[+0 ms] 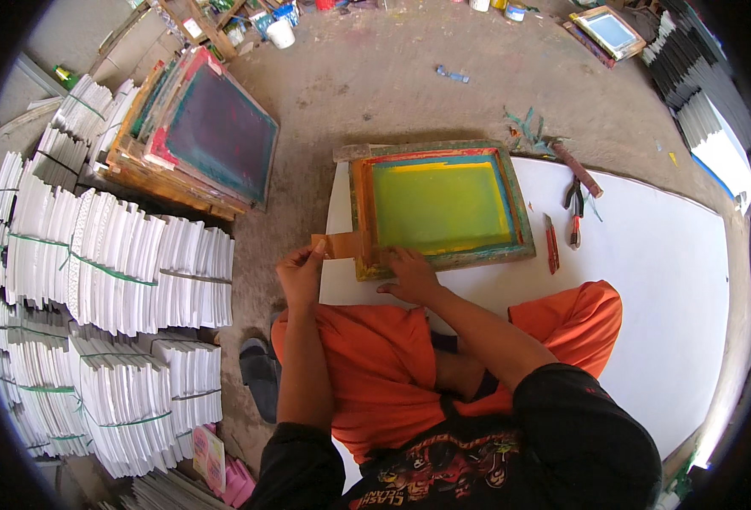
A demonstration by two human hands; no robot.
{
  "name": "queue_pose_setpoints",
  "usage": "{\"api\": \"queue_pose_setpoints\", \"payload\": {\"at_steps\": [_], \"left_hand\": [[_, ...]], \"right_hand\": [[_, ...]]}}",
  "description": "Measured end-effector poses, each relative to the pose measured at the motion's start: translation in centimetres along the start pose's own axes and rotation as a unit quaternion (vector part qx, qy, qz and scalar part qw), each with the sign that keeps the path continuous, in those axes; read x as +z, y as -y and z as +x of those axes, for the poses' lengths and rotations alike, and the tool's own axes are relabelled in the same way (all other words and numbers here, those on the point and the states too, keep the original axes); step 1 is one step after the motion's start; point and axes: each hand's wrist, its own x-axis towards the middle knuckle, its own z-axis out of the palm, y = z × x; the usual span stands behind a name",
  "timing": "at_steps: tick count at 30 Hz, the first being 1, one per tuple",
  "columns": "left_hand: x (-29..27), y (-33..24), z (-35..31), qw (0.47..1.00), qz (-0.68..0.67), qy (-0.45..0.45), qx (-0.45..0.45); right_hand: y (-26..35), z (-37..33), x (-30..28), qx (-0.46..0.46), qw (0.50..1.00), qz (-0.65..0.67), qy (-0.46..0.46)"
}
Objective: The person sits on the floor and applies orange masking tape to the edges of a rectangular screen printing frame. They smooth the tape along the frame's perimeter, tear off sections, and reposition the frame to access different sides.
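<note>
A screen-printing frame (443, 208) with yellow-green mesh and a paint-stained wooden border lies flat on the white board in front of me. Brown tape (339, 246) sticks out past the frame's left border. My left hand (299, 270) is closed, pinching the tape's outer end between thumb and fingers. At the frame's near left corner, my right hand (411, 276) rests with its fingers stretched over the border and inner edge. It grips nothing. Right of the frame lie a red box cutter (551, 245) and pliers (575, 212) with dark and red handles.
Strapped stacks of white sheets (112, 255) rise on my left. Behind them lean several screen frames (223, 127). The white board (656, 280) stretches to my right. A brown rod (577, 168) and green strap scraps (524, 126) lie at its far edge. A dark slipper (261, 374) is on the floor.
</note>
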Motion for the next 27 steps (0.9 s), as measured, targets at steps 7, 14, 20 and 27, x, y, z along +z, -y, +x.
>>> {"api": "queue_pose_setpoints", "payload": {"at_steps": [7, 14, 20, 27], "left_hand": [[2.7, 0.5, -0.6, 0.973, -0.188, 0.098, -0.089], [5.8, -4.7, -2.7, 0.948, -0.212, 0.15, -0.186], [7.7, -3.6, -3.3, 0.927, -0.251, 0.175, -0.218], [9.6, -5.0, -3.6, 0.936, -0.168, 0.201, -0.234]], "right_hand": [[-1.0, 1.6, -6.4, -0.048, 0.966, 0.226, -0.115], [-0.4, 1.2, -15.2, -0.075, 0.976, 0.197, -0.061], [0.4, 0.0, -18.8, -0.109, 0.967, 0.223, -0.063], [-0.9, -1.5, -21.0, -0.113, 0.966, 0.228, -0.047]]}}
